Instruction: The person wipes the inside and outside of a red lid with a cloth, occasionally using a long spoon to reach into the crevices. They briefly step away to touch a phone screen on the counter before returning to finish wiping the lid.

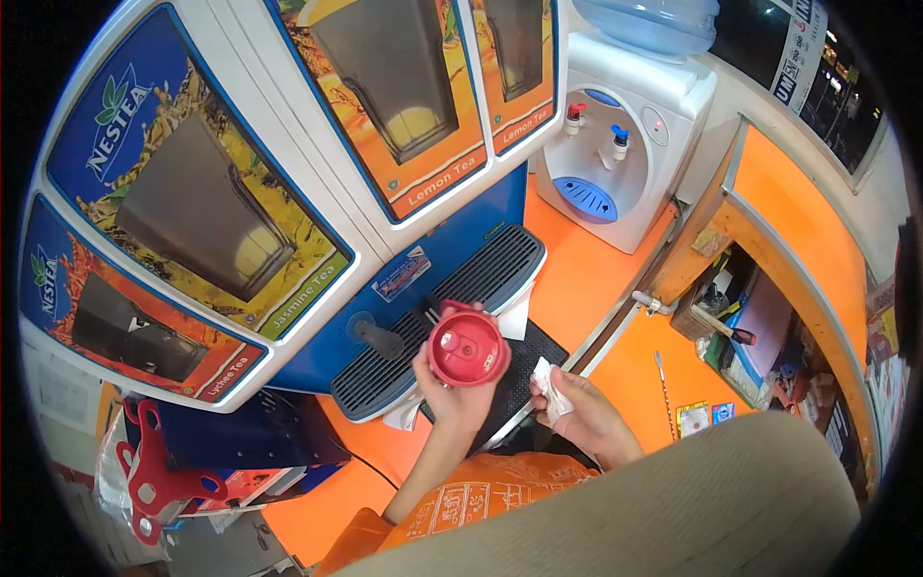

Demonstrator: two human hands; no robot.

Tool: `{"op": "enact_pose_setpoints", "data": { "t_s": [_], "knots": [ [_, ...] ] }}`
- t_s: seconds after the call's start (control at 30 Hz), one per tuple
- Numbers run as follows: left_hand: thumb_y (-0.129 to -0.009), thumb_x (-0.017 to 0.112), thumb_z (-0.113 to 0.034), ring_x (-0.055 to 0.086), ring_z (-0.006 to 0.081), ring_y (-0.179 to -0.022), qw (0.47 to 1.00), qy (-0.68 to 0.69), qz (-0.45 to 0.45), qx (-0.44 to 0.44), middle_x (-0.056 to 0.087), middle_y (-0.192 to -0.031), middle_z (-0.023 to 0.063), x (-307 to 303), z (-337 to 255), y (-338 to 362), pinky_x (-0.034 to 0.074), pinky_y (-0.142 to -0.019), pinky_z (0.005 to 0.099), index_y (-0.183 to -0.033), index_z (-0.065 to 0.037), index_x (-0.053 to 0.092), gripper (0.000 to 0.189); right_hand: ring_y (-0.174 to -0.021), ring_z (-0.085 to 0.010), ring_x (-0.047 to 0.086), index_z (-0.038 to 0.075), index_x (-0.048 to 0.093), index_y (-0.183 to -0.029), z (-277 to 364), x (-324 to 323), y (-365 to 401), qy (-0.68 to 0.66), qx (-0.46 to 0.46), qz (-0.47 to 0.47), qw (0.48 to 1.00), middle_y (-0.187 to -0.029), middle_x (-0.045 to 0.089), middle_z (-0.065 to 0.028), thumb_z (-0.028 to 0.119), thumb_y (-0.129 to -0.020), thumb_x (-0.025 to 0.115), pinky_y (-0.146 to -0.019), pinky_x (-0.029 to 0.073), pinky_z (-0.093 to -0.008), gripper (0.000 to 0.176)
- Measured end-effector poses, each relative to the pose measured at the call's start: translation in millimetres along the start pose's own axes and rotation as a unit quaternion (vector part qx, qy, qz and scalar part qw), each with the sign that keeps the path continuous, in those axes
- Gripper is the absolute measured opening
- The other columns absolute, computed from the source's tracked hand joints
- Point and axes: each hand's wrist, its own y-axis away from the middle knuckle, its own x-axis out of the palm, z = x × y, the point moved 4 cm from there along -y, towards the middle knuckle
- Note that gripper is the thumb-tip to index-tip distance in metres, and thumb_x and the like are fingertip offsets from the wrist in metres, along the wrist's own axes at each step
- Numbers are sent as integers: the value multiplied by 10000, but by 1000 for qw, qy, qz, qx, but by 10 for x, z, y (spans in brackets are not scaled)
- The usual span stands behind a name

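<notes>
My left hand is wrapped round a red cup with a lid, its round top turned up toward me. A dark part juts out behind the cup; I cannot make out what it is. A crumpled white tissue is pinched in my right hand, a little to the right of the cup and apart from it. Close behind my left hand lies the dark slotted drip tray of the tea dispenser.
A water dispenser stands at the back right on the orange counter. To the right are a spiral-handled spoon, small sachets and an orange-edged shelf with goods. A red knobbed part sits at lower left.
</notes>
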Motion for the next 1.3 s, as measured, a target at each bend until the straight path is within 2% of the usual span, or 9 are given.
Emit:
{"op": "enact_pose_setpoints", "data": {
  "t_s": [0.13, 0.3, 0.4, 0.67, 0.8, 1.0, 1.1, 1.23, 1.3],
  "knots": [
    [-838, 447, -441, 370, 310, -1227, 982, 98, 7, -162, 404, -1311, 129, -123, 187, 94, 364, -941, 498, -1279, -105, 422, 555, -788, -84, 507, 37, 571, -1056, 51, -69, 47, 4, -43, -64, 997, -821, 555, 9, 335, -928, 464, -657, 417, -219, 342],
    [-878, 399, -420, 400, 295, -1216, 963, 154, -10, -219, 419, -1308, 146, -71, 300, 187, 374, -967, 440, -1277, -49, 395, 545, -749, -81, 433, 10, 534, -1183, 282, -2, 65, 79, -166, -92, 979, -863, 494, 0, 167, -902, 448, -627, 377, -207, 333],
    [-889, 374, -413, 423, 297, -1198, 963, 135, -36, -229, 433, -1296, 152, -107, 329, 231, 386, -964, 455, -1276, -47, 396, 533, -787, -110, 481, 2, 580, -1094, 538, 267, 150, 424, -382, -147, 808, -888, 509, -22, -18, -820, 530, -663, 417, -220, 279],
    [-895, 324, -391, 480, 277, -1142, 973, -5, -122, -198, 482, -1243, 141, -218, 355, 295, 406, -962, 446, -1245, -53, 431, 499, -799, -268, 600, 34, 629, -918, 448, 456, 141, 604, -482, -113, 624, -881, 600, -118, -16, -723, 643, -690, 489, -314, 202],
    [-893, 320, -401, 490, 262, -1128, 973, 0, -108, -202, 497, -1223, 140, -261, 366, 320, 410, -957, 427, -1233, -47, 441, 506, -791, -267, 602, 33, 629, -919, 340, 392, 135, 612, -509, -98, 597, -871, 601, -114, -28, -724, 637, -683, 495, -329, 205],
    [-858, 280, -385, 507, 295, -1088, 962, 33, -82, -258, 519, -1187, 194, -166, 474, 343, 422, -931, 389, -1209, 63, 424, 588, -926, -292, 545, 6, 599, -925, -95, 572, 173, 731, -506, 75, 452, -1016, 554, -133, 64, -668, 565, -799, 467, -374, 266],
    [-839, 418, -387, 445, 342, -1147, 968, -3, -28, -251, 465, -1206, 225, -231, 460, 317, 365, -998, 420, -1259, 55, 359, 612, -893, -297, 551, 5, 597, -928, -42, 530, 233, 728, -530, 36, 433, -974, 567, -129, 53, -664, 573, -779, 472, -361, 269],
    [-864, 384, -367, 437, 354, -1161, 971, 36, -66, -228, 464, -1215, 224, -288, 466, 305, 371, -988, 441, -1249, 42, 381, 562, -874, -283, 559, 12, 603, -920, 193, 211, 268, 711, -548, -10, 441, -947, 581, -115, 9, -649, 598, -748, 473, -340, 270],
    [-880, 358, -351, 433, 353, -1170, 972, 20, -105, -211, 464, -1227, 214, -217, 415, 315, 376, -978, 467, -1236, 17, 408, 515, -849, -274, 568, 24, 614, -888, 418, 5, 246, 705, -495, -168, 480, -925, 596, -104, -40, -647, 625, -722, 469, -336, 250]
  ]
}}
